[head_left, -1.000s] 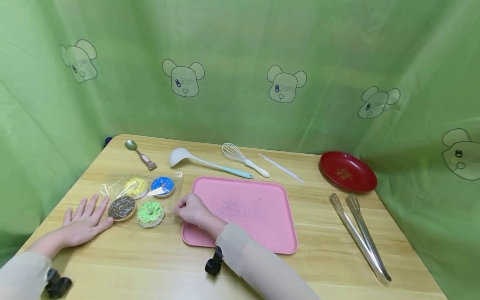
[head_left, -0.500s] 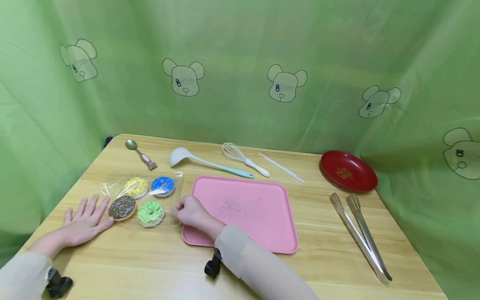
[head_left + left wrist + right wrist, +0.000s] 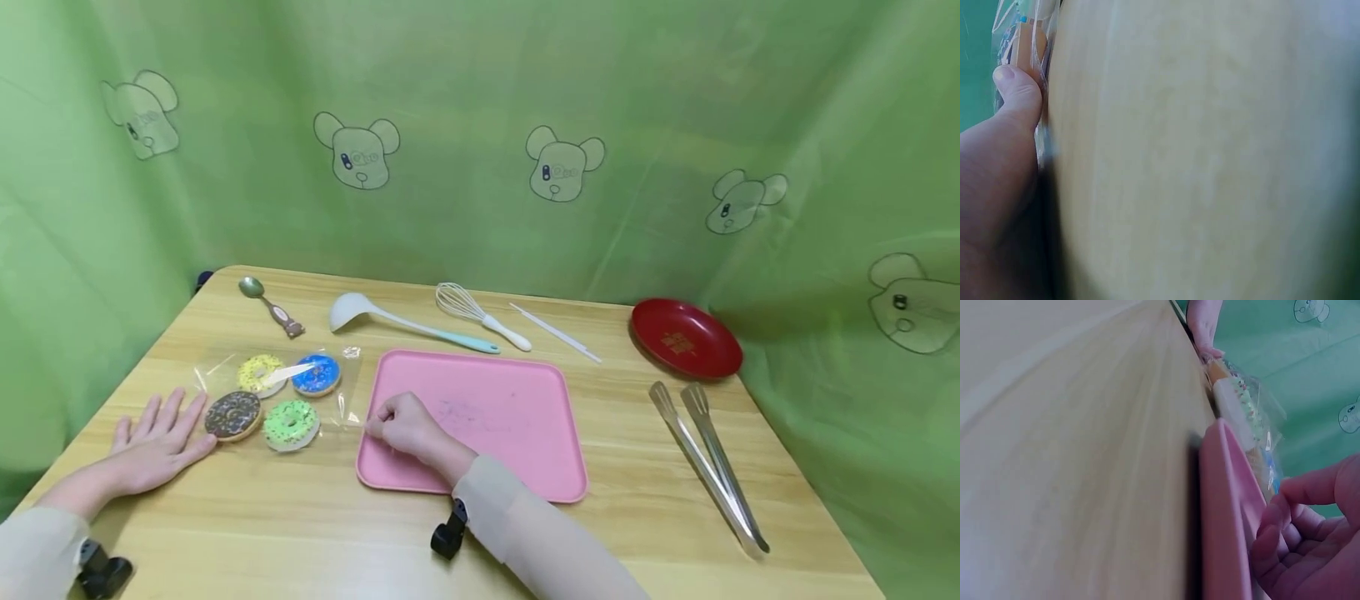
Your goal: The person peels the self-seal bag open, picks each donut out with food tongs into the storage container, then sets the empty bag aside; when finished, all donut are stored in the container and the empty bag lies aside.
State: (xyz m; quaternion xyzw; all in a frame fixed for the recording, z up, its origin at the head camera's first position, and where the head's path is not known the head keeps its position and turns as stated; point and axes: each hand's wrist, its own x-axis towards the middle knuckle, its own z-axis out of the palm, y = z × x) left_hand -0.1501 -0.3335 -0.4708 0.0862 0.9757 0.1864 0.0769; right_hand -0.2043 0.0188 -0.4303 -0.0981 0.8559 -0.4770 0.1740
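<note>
Green curtain [image 3: 480, 83] hangs behind a wooden table [image 3: 262, 525]. In head view, the left hand [image 3: 156, 446] lies flat, fingers spread, beside the clear bag [image 3: 337, 410] with four donuts [image 3: 291, 425] at left, probably so it does not slide. The right hand [image 3: 411, 427], over the left side of the pink tray [image 3: 517, 433], is curled and seems to pinch the bag's right edge. Left wrist view: thumb touches the bag. Right wrist view: thumb and finger meet, but the pinched edge is not clear.

Green curtains [image 3: 465, 233] edging a table [image 3: 300, 533] suggest a booth.
</note>
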